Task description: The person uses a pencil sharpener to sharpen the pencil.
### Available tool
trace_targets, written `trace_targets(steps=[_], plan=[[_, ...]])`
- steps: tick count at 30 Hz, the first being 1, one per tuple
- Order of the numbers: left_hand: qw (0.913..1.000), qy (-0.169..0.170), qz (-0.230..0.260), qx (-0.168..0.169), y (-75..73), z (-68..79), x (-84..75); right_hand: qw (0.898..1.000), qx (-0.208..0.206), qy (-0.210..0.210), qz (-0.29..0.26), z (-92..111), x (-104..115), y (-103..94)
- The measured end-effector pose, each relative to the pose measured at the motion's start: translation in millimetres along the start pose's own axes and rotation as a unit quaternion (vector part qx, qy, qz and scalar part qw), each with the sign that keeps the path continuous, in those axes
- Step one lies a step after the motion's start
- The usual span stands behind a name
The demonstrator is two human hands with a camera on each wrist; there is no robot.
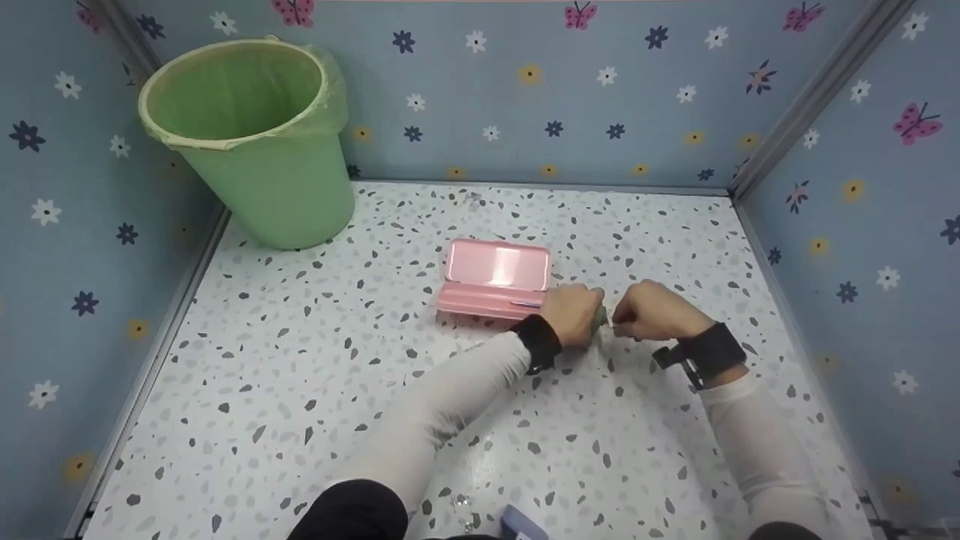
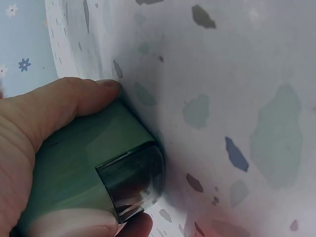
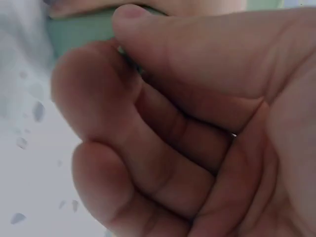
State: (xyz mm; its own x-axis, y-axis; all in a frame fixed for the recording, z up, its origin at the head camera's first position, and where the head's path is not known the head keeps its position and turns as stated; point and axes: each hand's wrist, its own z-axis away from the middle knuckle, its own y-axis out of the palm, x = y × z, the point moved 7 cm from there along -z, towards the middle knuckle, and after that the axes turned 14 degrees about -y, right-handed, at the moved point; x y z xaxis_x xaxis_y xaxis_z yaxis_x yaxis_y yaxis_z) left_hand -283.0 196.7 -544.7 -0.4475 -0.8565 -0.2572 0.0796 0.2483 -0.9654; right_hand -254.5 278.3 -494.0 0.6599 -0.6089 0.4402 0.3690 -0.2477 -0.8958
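My left hand grips a rounded green pencil sharpener with a dark see-through window at one end. In the left wrist view my thumb lies along one side of it, and fingers wrap the other. The sharpener is low against the speckled table. Close on its right, my right hand has its fingers curled in, thumb meeting forefinger. A small pale bit shows between the hands, at the right fingertips; I cannot tell what the right hand pinches. An open pink pencil case sits left of the left hand.
Inside the case lies a thin pen or pencil. A green bin with a liner stands at the back left. A bluish-purple object pokes in at the front edge. Flowered panels border the speckled table at the back and sides.
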Motion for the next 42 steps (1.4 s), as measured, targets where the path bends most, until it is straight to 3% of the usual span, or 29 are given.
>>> trace_targets(steps=[7,13,19,22,25,30,36,39,42], plan=[[1.0,-0.004,0.007,0.002,0.1,-0.8,3.0,0.993,-0.112,0.022,0.01,-2,-20,-23.7],[1.0,-0.003,0.003,0.001,1.3,-2.3,0.6,0.982,-0.17,0.079,-0.002,-3,-51,-16.8],[1.0,0.008,0.0,-0.002,5.3,0.5,-3.8,0.986,-0.114,0.124,-0.016,-6,-72,21.0],[0.9998,0.01,-0.014,-0.01,6.4,2.4,-3.1,0.986,-0.085,0.138,-0.04,-4,-73,39.1],[0.9994,0.005,-0.027,-0.023,2.7,1.8,-1.5,0.984,-0.082,0.147,-0.048,-3,-68,45.6],[0.9995,0.002,-0.023,-0.022,-0.6,-1.2,-2.4,0.984,-0.077,0.156,-0.037,0,-56,44.9],[0.9992,-0.005,-0.035,-0.016,3.3,-2.0,-3.6,0.988,-0.021,0.153,-0.027,3,-38,46.3],[0.9994,-0.008,-0.031,-0.01,4.4,-2.0,-3.0,0.992,-0.004,0.122,-0.019,5,-24,39.4],[0.9997,-0.01,-0.022,-0.005,3.4,-2.3,-0.3,0.998,-0.012,0.068,-0.001,3,-10,22.8]])
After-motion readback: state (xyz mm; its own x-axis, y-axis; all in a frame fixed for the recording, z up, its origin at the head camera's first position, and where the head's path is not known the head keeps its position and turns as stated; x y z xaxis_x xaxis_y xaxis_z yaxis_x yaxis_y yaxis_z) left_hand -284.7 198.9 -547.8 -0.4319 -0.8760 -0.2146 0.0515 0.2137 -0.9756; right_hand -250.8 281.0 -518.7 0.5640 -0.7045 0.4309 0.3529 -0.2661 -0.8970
